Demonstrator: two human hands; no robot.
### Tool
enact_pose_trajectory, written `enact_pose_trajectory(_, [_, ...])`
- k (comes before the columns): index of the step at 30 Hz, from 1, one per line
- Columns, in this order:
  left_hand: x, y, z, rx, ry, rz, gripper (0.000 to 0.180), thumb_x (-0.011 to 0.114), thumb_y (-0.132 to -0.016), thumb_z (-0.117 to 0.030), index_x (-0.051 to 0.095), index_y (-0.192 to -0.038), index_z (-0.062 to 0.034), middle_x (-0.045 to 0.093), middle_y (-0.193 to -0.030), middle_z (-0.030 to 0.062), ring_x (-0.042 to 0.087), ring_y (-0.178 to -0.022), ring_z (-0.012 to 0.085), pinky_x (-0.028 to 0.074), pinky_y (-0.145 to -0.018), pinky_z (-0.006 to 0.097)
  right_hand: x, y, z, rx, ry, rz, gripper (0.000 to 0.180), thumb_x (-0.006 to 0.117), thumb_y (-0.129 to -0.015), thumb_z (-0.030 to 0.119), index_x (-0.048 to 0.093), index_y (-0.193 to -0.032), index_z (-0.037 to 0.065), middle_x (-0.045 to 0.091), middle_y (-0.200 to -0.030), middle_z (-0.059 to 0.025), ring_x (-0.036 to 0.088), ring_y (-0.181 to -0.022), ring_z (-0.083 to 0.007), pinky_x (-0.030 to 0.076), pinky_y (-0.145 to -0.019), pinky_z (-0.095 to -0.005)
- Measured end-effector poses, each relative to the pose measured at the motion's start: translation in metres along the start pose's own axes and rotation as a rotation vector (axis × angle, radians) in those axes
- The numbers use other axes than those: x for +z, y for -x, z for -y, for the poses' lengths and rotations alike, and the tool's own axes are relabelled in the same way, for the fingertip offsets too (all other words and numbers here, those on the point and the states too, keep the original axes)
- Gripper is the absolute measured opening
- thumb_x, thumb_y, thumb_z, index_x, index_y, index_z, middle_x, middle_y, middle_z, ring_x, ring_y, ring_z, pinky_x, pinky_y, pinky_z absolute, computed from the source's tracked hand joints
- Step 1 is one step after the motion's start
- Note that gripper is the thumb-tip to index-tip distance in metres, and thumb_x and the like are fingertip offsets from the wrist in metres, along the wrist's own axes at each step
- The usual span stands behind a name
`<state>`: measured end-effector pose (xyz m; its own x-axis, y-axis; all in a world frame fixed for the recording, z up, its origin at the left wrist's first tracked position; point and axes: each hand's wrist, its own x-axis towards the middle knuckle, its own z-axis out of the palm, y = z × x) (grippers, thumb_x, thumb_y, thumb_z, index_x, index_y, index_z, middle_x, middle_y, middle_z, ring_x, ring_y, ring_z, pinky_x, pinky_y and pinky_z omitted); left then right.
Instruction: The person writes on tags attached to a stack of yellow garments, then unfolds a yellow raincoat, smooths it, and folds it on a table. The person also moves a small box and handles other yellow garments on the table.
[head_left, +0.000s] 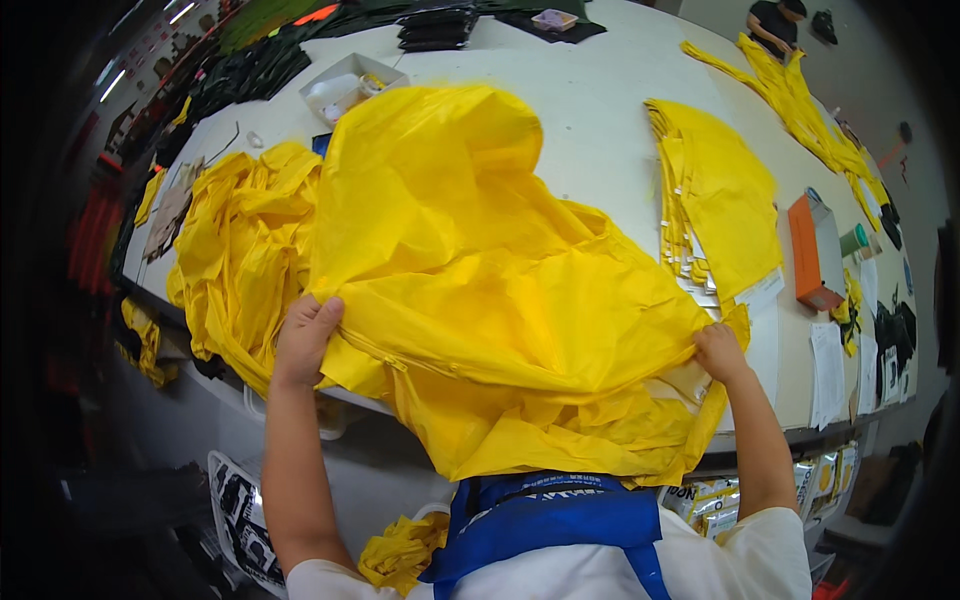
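Note:
A yellow raincoat (470, 290) of thin, shiny fabric is spread over the near part of the table, its lower edge hanging toward my lap. Its left edge is pinched between the thumb and fingers of my left hand (307, 335), close to a zip. On the opposite side, my right hand (720, 352) is closed on the garment's right edge. Fabric between the hands is drawn out, with loose folds below. Left of the raincoat lies a crumpled heap of yellow fabric (240, 245), partly over the table edge.
A neat stack of folded yellow pieces (720, 190) lies to the right, beside an orange box (815, 250) and paper sheets (828, 375). Behind the raincoat stands a white box (345, 88). Black folded pieces (437, 28) lie farther back. A person (776, 25) handles yellow garments (805, 110).

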<state>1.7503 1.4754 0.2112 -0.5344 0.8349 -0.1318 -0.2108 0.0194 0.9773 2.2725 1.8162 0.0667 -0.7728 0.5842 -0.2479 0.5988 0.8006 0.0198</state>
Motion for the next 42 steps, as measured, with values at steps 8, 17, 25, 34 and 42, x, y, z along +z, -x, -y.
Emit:
enact_pose_trajectory(8, [0.007,-0.053,-0.104,0.304,-0.016,-0.031,0.029,0.053,-0.096,-0.02,0.056,-0.116,0.0013,0.065,-0.108,0.0107,0.066,-0.089,0.0182,0.054,-0.075,0.029,-0.219,0.073,-0.096,0.118,-0.037,-1.225,0.027,0.054,-0.091,0.0,0.055,-0.117,0.005,0.057,-0.109,-0.0107,0.056,-0.102,-0.0216,0.046,-0.091,-0.0321])
enact_pose_trajectory(17, [0.037,-0.066,-0.069,-0.03,-0.296,0.025,0.053,0.065,-0.079,-0.003,0.046,-0.129,0.0019,0.057,-0.124,0.0099,0.056,-0.11,0.0186,0.042,-0.098,0.03,-0.046,0.078,0.159,-0.076,-0.523,-0.247,0.069,0.08,-0.071,0.034,0.049,-0.126,0.005,0.058,-0.111,-0.0173,0.053,-0.107,-0.0358,0.041,-0.096,-0.043])
enact_pose_trajectory(25, [0.011,-0.073,-0.062,-0.136,-0.244,0.11,0.076,0.068,-0.071,0.0,0.035,-0.139,-0.0027,0.048,-0.136,0.0082,0.049,-0.122,0.0215,0.039,-0.103,0.032,0.0,0.09,0.175,0.007,-0.581,-0.39,0.046,0.061,-0.07,0.002,0.06,-0.115,0.006,0.059,-0.093,-0.0178,0.057,-0.089,-0.0345,0.047,-0.073,-0.0417])
enact_pose_trajectory(34, [0.037,-0.033,-0.016,-0.236,-0.182,0.423,0.078,0.064,-0.073,0.006,0.03,-0.142,-0.0025,0.044,-0.14,0.0087,0.043,-0.128,0.02,0.034,-0.106,0.031,-0.083,0.103,0.156,-0.147,-0.42,-0.18,0.025,0.071,-0.077,0.015,0.068,-0.102,0.012,0.057,-0.105,-0.0162,0.057,-0.095,-0.0338,0.047,-0.079,-0.0389])
enact_pose_trajectory(42, [0.071,-0.019,-0.037,-0.162,-0.305,0.562,0.073,0.06,-0.077,0.002,0.027,-0.143,-0.0016,0.041,-0.141,0.0066,0.039,-0.129,0.0165,0.028,-0.109,0.03,-0.153,-0.064,0.32,-0.064,-1.402,-0.064,0.027,0.059,-0.092,0.028,0.065,-0.092,0.001,0.065,-0.08,-0.0097,0.059,-0.073,-0.0193,0.045,-0.065,-0.0313])
